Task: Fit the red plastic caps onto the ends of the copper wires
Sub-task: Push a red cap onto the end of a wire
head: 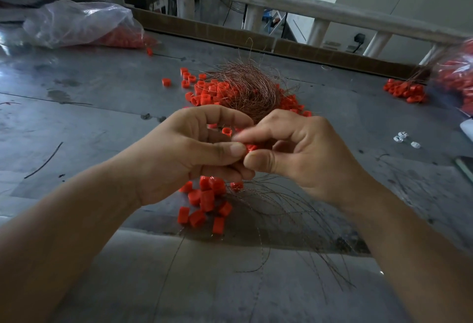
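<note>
My left hand (194, 148) and my right hand (302, 151) meet at the middle of the table. Together they pinch one red cap (251, 147) between thumbs and forefingers. Under my left hand hangs a bunch of capped wires (207, 199), and their thin copper strands (281, 210) fan out to the right below my right hand. Whether the left hand grips that bunch is hidden. Behind my hands lies a tangled heap of copper wire (249, 87) on a scatter of loose red caps (204, 92).
A clear plastic bag (76, 23) with red caps lies at the far left. Another pile of caps (405, 92) and a bag (458, 71) sit at the right edge. Small white pieces (404, 139) lie on the grey table (102, 117). A railing (281, 0) runs behind.
</note>
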### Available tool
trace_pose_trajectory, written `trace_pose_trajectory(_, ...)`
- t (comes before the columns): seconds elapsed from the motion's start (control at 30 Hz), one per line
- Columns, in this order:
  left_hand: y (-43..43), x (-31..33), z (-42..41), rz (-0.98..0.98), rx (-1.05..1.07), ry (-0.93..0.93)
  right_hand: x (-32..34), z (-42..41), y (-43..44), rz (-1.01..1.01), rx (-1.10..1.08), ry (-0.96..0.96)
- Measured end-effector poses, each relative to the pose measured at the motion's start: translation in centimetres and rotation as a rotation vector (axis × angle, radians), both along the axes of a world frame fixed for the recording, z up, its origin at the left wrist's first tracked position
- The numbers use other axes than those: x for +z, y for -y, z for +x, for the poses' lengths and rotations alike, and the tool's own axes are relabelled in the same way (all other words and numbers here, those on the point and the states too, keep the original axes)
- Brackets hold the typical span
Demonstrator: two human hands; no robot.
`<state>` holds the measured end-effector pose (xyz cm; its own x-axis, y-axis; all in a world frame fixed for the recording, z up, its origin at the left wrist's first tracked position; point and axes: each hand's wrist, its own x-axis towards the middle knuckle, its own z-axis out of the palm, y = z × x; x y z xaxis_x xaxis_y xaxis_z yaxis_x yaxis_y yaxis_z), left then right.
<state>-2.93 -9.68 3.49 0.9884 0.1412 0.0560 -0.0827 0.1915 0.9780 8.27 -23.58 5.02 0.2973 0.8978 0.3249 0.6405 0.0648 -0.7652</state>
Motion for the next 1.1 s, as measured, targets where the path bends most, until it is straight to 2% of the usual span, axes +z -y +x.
trace_pose_trajectory(0.17,0.4,-0.1,0.0,0.045,0.002,0.083,0.0,-0.3,-0.1,0.002,-0.034,0.148)
trace_pose_trajectory(0.27,1.0,-0.4,-0.1,0.307,0.088,0.177,-0.1,-0.5,-0.1,0.037,-0.066,0.267)
trace_pose_trajectory(0.33,1.1,-0.6,-0.2,0.383,0.126,0.201,-0.2,-0.7,0.0,0.05,-0.078,0.298)
trace_pose_trajectory(0.5,1.2,-0.6,-0.4,0.39,0.111,0.229,-0.7,-1.0,-0.2,0.082,-0.082,0.316)
trace_pose_trajectory(0.67,1.4,-0.5,-0.6,0.299,0.092,0.246,-0.9,-1.4,-0.2,0.144,-0.099,0.323)
trace_pose_trajectory(0.97,1.0,-0.1,-0.3,0.234,0.101,0.201,-0.7,-1.3,-0.3,0.153,-0.095,0.253)
trace_pose_trajectory(1.1,0.4,0.2,-0.2,0.185,0.105,0.162,-0.5,-1.1,-0.4,0.147,-0.063,0.165)
